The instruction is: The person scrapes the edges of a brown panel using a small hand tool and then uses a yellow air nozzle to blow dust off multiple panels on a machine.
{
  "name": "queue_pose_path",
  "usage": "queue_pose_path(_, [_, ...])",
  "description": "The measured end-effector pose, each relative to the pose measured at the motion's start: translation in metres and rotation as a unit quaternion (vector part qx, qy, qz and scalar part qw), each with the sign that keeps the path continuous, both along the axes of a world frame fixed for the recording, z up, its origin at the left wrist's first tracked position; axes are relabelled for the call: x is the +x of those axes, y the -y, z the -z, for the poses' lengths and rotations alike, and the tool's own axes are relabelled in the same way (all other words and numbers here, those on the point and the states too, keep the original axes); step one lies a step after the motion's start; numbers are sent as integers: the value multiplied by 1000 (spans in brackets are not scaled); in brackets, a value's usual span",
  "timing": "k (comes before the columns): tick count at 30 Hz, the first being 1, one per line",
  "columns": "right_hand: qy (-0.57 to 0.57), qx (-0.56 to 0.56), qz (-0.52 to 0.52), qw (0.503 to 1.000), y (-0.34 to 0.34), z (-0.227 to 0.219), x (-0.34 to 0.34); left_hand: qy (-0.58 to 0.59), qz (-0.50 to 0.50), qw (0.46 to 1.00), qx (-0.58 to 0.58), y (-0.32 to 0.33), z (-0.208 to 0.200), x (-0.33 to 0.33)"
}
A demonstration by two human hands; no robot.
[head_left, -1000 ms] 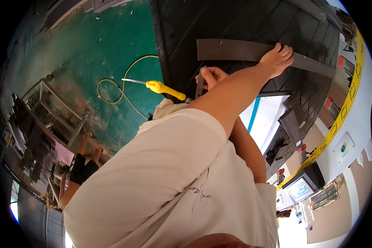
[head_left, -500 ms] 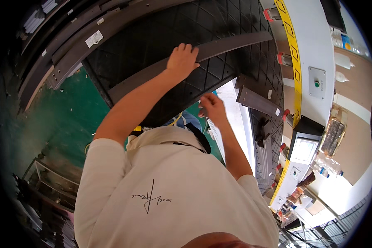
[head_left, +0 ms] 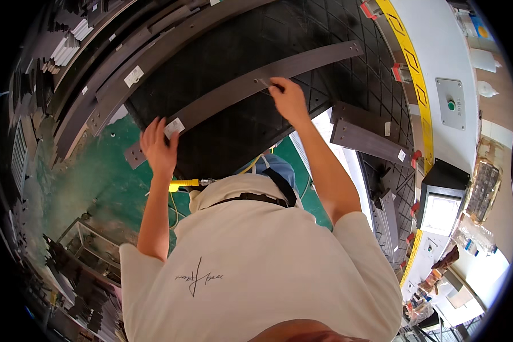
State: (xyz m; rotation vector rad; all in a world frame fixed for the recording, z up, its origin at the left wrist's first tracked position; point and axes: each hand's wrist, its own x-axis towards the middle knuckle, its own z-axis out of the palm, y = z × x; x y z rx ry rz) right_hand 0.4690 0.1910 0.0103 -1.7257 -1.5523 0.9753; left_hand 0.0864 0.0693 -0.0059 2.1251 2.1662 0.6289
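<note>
A long dark grey-brown board (head_left: pixel 219 94) with small holes and a white label (head_left: pixel 174 127) lies slantwise over the black work table (head_left: pixel 233 137). Its left end sticks out past the table's edge. My left hand (head_left: pixel 161 149) grips the board near that end, fingers over its far edge and thumb beside the label. Over the middle of the board, my right hand (head_left: pixel 290 104) is closed in a pinch next to a hole. Something small and greyish shows at its fingertips, too small to name.
More dark boards (head_left: pixel 111 91) with white labels lie stacked at the far left. Short boards (head_left: pixel 370 139) rest on the table's right side. A white machine beam (head_left: pixel 424 34) with a yellow stripe and a green button (head_left: pixel 451 105) runs along the right. A yellow-handled tool (head_left: pixel 183 184) is by my waist.
My left hand has moved from the board's middle to its left end. My right hand has come up onto the board. The board's visible face now shows a label and clear holes.
</note>
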Motion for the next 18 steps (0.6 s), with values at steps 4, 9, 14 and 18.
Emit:
queue_pose_path(4, [90,102,-94,986,-21,11,-29,-63,-145,987,-6,34,27,-63])
queue_pose_path(9, [177,124,-64,974,-59,33,17,104,-325,932,-122,47,11,-98])
queue_pose_path(14, [289,10,64,955,-147,51,181,145,-348,902,-209,49,8,-112])
queue_pose_path(18, [384,-48,180,904,-200,52,307,138,-362,897,-214,50,6,-112])
